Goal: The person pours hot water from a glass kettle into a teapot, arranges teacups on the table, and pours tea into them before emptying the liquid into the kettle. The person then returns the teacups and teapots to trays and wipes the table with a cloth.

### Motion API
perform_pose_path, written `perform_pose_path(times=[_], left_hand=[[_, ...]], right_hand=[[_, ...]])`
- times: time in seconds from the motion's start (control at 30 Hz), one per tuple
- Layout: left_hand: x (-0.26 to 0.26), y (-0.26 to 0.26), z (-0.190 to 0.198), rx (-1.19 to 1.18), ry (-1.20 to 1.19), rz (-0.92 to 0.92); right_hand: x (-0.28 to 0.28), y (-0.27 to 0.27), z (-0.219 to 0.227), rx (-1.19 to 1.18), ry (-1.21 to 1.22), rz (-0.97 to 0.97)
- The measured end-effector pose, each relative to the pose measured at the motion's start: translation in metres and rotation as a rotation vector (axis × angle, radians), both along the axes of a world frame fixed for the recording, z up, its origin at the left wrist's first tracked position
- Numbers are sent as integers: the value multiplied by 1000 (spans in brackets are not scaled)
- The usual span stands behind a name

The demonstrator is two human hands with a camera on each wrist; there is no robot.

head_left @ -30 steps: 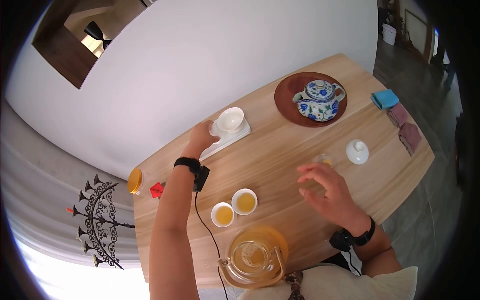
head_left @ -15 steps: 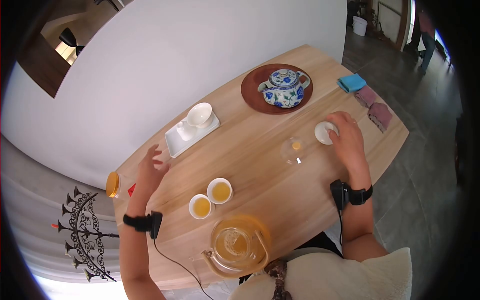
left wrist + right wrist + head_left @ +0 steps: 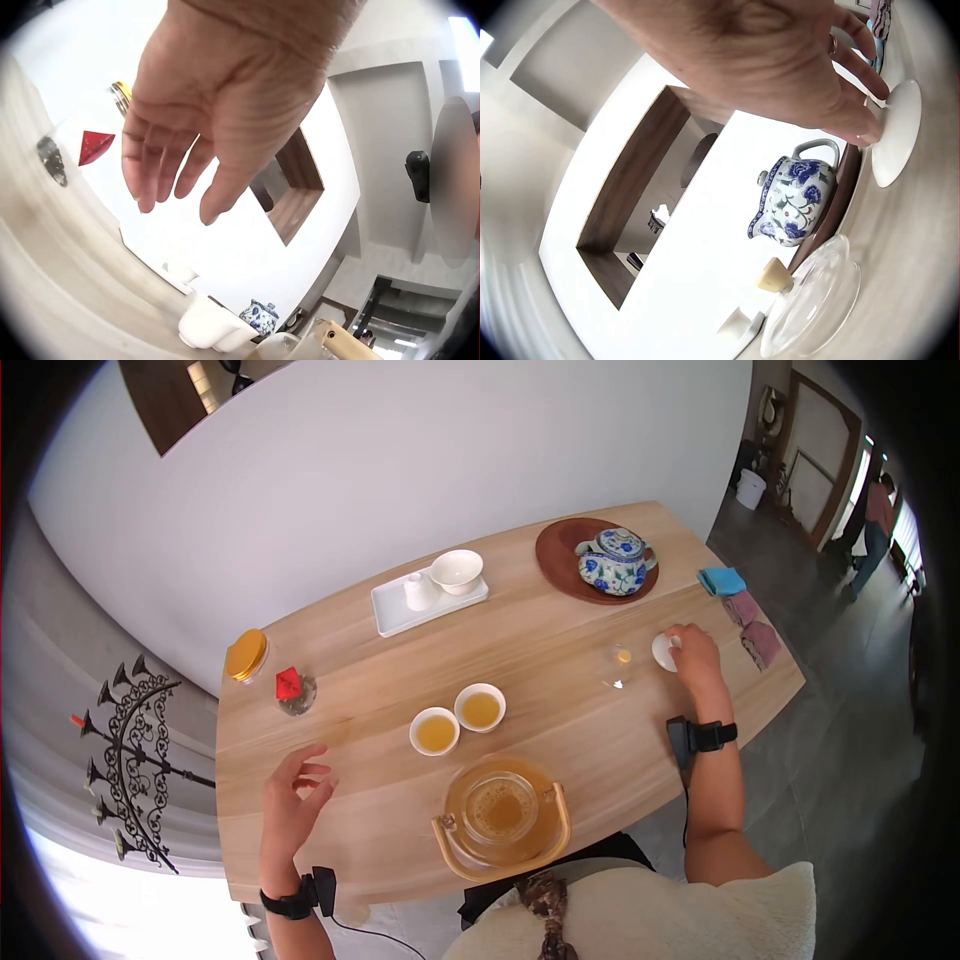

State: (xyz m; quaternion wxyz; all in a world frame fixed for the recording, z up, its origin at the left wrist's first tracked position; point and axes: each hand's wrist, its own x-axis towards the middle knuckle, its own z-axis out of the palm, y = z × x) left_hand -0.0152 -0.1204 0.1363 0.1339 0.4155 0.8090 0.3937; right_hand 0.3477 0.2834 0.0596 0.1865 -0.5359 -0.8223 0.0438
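My right hand pinches the knob of the small white lid; in the right wrist view the fingers meet the lid, which sits low over the wood. Beside it lies a clear glass lid with a pale knob. My left hand, fingers loosely bent and empty, hovers over the table's left part. To its right stand two white cups of yellow tea and a glass teapot with a wooden handle. A white tray bears a white bowl and a small white piece.
A blue-flowered teapot stands on a round brown tray at the back. Folded cloths lie at the right edge. At the left are a yellow-lidded jar and a red object on glass. A person stands far right.
My left hand has left the white tray and come back toward the front left. My right hand has moved right and back to the white lid and taken its knob. The head view has shifted.
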Motion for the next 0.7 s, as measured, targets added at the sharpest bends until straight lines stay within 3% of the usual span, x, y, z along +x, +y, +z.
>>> perform_pose_path(times=[0.17,0.3,0.4,0.5,0.57,0.7], left_hand=[[-20,6,-16,188,-346,36],[-26,29,-17,341,-449,63],[-39,47,-40,471,-606,60],[-47,62,-65,605,-796,83],[-50,68,-85,727,-958,92],[-49,70,-108,682,-930,145]], right_hand=[[-1,13,-11,17,-63,-9],[-27,-3,35,192,25,-18],[-70,-21,97,262,181,341],[-129,-31,129,203,283,631],[-172,-31,133,85,206,727],[-258,-19,110,119,10,814]])
